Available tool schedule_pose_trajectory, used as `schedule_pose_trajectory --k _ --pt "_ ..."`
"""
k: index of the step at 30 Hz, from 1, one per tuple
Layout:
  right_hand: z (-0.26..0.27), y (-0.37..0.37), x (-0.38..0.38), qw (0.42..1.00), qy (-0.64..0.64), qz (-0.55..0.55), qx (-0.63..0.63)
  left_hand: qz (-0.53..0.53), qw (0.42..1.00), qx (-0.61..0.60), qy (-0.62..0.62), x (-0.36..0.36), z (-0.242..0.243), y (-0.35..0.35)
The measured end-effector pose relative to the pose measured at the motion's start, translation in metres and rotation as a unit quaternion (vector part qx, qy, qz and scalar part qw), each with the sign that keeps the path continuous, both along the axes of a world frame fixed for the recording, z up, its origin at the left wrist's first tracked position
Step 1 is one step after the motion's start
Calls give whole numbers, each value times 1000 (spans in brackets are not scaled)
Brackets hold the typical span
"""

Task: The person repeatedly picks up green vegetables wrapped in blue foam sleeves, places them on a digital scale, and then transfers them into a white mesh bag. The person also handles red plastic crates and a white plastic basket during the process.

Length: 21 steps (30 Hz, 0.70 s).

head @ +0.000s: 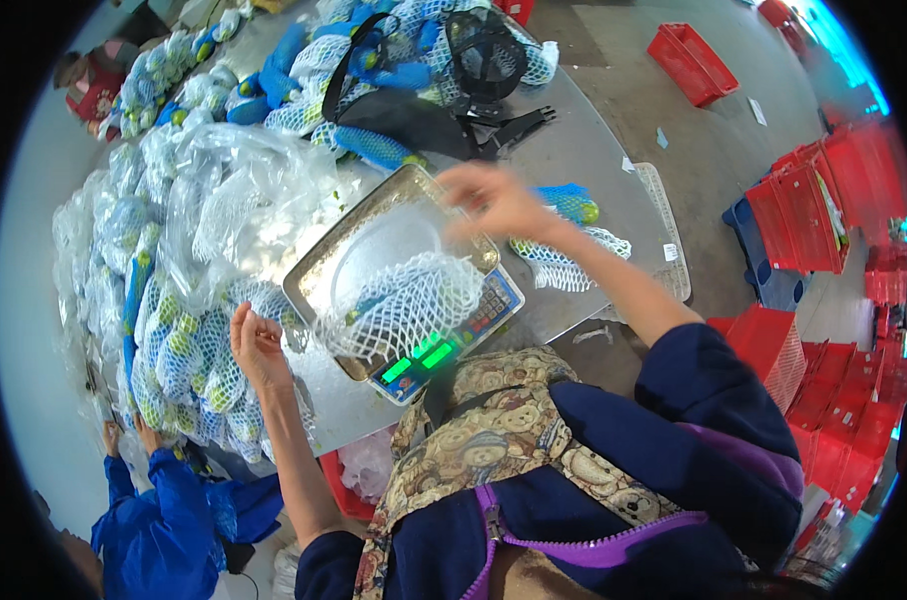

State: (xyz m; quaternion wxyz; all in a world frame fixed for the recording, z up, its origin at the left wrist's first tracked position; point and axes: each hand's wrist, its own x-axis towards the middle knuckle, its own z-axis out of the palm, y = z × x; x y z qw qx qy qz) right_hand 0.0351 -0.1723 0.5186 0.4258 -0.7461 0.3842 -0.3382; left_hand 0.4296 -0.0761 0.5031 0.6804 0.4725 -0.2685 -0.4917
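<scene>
A digital scale with lit green displays stands on the metal table before me, and its metal tray holds a white foam-net sleeve with green produce inside. My right hand, blurred, hovers over the tray's far right corner; no held thing can be made out. My left hand is raised left of the tray, fingers loosely bent, with nothing seen in it, near piled netted produce. Blue-netted and white-netted produce lie right of the scale.
Clear plastic bags and more netted bundles cover the table's left. A black bag lies at its far side. A co-worker in blue works at lower left; another person is at upper left. Red crates stand at right.
</scene>
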Motion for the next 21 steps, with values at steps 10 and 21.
schedule_pose_trajectory --k 10,21 --pt "-66 15 56 954 237 137 121 -39 989 109 -94 -56 6 -16" --pt "-103 -98 -193 903 386 -168 -84 -147 940 200 -236 -82 -32 -137"
